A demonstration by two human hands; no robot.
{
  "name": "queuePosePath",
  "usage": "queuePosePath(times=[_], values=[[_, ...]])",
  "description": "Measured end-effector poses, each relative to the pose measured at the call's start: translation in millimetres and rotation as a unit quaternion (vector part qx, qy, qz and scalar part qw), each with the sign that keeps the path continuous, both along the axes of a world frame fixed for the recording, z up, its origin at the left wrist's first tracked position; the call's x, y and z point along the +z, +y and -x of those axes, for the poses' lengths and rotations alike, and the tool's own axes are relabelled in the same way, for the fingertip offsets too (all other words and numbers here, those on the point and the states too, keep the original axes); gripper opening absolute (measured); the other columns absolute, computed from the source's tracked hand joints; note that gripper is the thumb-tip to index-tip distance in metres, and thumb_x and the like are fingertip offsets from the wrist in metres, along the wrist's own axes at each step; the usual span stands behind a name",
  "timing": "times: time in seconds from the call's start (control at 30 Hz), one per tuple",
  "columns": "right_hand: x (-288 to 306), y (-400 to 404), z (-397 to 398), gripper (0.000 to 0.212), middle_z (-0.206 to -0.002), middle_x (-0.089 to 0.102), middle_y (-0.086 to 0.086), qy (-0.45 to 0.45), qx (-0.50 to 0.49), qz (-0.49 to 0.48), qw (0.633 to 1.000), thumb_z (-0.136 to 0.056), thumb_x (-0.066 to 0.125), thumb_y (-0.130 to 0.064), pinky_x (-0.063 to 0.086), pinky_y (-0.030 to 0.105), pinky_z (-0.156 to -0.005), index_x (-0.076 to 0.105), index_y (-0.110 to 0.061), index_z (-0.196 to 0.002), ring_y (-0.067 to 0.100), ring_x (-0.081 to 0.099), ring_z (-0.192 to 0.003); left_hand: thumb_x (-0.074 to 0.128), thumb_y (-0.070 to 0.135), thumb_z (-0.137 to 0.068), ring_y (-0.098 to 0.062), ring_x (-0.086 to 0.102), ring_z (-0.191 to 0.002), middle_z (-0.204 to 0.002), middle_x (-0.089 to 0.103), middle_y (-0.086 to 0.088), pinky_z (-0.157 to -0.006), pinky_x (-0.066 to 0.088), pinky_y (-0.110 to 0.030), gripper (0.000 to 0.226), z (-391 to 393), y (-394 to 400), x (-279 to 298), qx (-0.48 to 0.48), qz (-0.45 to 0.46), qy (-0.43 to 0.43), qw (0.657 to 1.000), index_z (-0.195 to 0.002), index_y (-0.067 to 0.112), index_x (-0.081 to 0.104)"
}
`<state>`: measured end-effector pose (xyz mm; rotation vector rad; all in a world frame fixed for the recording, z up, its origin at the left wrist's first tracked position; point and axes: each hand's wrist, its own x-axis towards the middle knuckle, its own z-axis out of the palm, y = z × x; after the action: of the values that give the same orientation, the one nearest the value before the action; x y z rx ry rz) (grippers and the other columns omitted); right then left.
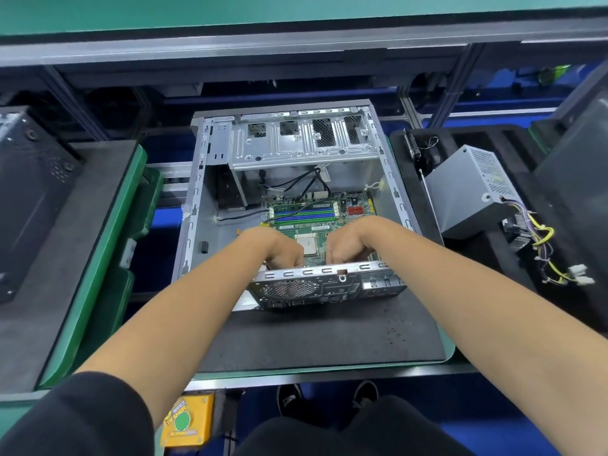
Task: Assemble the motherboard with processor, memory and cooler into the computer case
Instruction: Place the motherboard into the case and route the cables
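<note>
I have the board [316, 222] lying flat inside the case [388, 189], toward its near end, and both my hands are down on its near edge just behind the case's rear wall. My left hand [279, 248] and right hand [350, 246] have their fingers curled downward at the board's edge on either side of the processor [308, 245]; the rear wall hides my fingertips, so I think I'm gripping the edge, but I can't say for sure. The board should be light and stiff yet fragile, so I'd judge the bare edges are the place to hold it, never the processor or the slots. Counting: one board, one case, one processor in its socket, four memory slots [304, 213] in blue and green, with what may be one stick seated behind them. I see no cooler on the board. One power supply [467, 189] lies to the right of the case.
</note>
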<state>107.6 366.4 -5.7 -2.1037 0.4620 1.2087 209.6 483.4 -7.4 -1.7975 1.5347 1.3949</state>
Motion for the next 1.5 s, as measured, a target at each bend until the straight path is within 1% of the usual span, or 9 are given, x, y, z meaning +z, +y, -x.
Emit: queuePosePath(times=[0.23, 0.4, 0.5, 0.73, 0.93, 1.07, 1.23, 1.37, 1.5], values=[[4.5, 0.9, -1.9, 0.034, -0.123, 0.061, 0.029, 0.020, 0.019, -0.006, 1.000, -0.090, 0.059, -0.001, 0.044, 0.028, -0.059, 0.058, 0.013, -0.121, 0.019, 0.052, -0.058, 0.058, 0.013, -0.091, -0.019, 0.054, -0.075, -0.084, 0.063, 0.000, -0.071, 0.048, -0.031, 0.007, 5.4, -4.2, 2.2, -0.002, -0.024, 0.002, 1.000, -0.090, 0.013, 0.065], [7.5, 4.0, -3.3, 0.023, -0.083, 0.060, 0.013, 0.022, 0.044, 0.031, 0.998, -0.090, 0.059, -0.009, 0.039, 0.024, -0.044, 0.066, 0.006, -0.106, 0.015, 0.045, -0.049, 0.055, 0.008, -0.090, -0.012, 0.045, -0.052, -0.065, 0.055, 0.004, -0.048, 0.041, -0.021, 0.013, -3.4, -1.8, 4.2, 0.085, -0.015, 0.023, 0.996, -0.092, 0.011, 0.067], [8.2, 3.7, -2.5, 0.010, -0.066, 0.053, 0.006, -0.007, 0.023, 0.041, 0.999, -0.089, 0.062, -0.014, 0.037, 0.022, -0.041, 0.062, -0.005, -0.084, 0.015, 0.043, -0.045, 0.065, 0.038, -0.087, -0.010, 0.056, -0.049, -0.061, 0.058, 0.004, -0.048, 0.048, -0.021, 0.024, -17.1, 4.5, 7.6, 0.211, 0.022, 0.059, 0.975, -0.078, 0.016, 0.065], [11.1, -1.0, -5.0, 0.023, -0.083, 0.057, -0.001, -0.207, -0.076, 0.097, 0.971, -0.084, 0.051, 0.010, 0.035, 0.016, -0.047, 0.063, -0.005, -0.096, 0.006, 0.048, -0.064, 0.070, 0.033, -0.080, -0.018, 0.055, -0.071, -0.078, 0.061, 0.001, -0.059, 0.042, -0.028, 0.023, -49.3, -8.1, -1.5, 0.307, 0.359, -0.174, 0.864, -0.072, 0.019, 0.054], [5.2, -3.7, -7.3, 0.032, -0.119, 0.057, 0.009, -0.235, -0.104, 0.103, 0.961, -0.090, 0.039, 0.009, 0.046, 0.030, -0.071, 0.053, -0.018, -0.099, 0.025, 0.057, -0.103, 0.072, 0.048, -0.075, -0.019, 0.052, -0.083, -0.093, 0.049, 0.002, -0.067, 0.044, -0.032, 0.042, -59.6, -18.6, -18.1, 0.241, 0.356, -0.181, 0.884, -0.097, 0.021, 0.050], [2.0, -5.9, -8.9, 0.023, -0.113, 0.055, 0.006, -0.233, -0.096, 0.108, 0.962, -0.097, 0.039, 0.002, 0.039, 0.024, -0.060, 0.054, -0.015, -0.105, 0.014, 0.054, -0.087, 0.057, 0.021, -0.088, -0.025, 0.056, -0.093, -0.102, 0.059, -0.003, -0.069, 0.046, -0.033, 0.017, -59.8, -23.6, -20.1, 0.148, 0.415, -0.228, 0.868, -0.105, 0.016, 0.056], [-1.6, -6.9, -9.8, 0.022, -0.119, 0.062, 0.015, -0.217, -0.070, 0.147, 0.963, -0.098, 0.041, -0.003, 0.054, 0.041, -0.085, 0.058, -0.001, -0.112, 0.026, 0.060, -0.098, 0.053, 0.011, -0.091, -0.033, 0.057, -0.082, -0.094, 0.063, -0.015, -0.065, 0.045, -0.037, 0.007, -68.0, -18.7, -18.0, 0.270, 0.413, -0.284, 0.822, -0.093, 0.006, 0.057], [-0.5, -8.7, -11.6, 0.020, -0.107, 0.066, 0.019, -0.227, -0.084, 0.197, 0.950, -0.092, 0.046, -0.004, 0.054, 0.043, -0.079, 0.059, 0.001, -0.107, 0.024, 0.056, -0.079, 0.055, 0.014, -0.091, -0.034, 0.058, -0.085, -0.097, 0.061, -0.017, -0.063, 0.039, -0.034, 0.010, -76.1, -11.1, -24.5, 0.307, 0.371, -0.321, 0.816, -0.091, 0.004, 0.056], [1.9, -14.0, -18.4, 0.018, -0.102, 0.062, 0.012, -0.264, -0.154, 0.211, 0.928, -0.091, 0.046, -0.003, 0.055, 0.042, -0.080, 0.055, -0.005, -0.107, 0.028, 0.062, -0.090, 0.049, 0.023, -0.094, -0.032, 0.057, -0.080, -0.079, 0.058, -0.010, -0.065, 0.038, -0.032, 0.024, -74.9, -18.1, -21.6, 0.350, 0.396, -0.245, 0.813, -0.077, 0.009, 0.057]])
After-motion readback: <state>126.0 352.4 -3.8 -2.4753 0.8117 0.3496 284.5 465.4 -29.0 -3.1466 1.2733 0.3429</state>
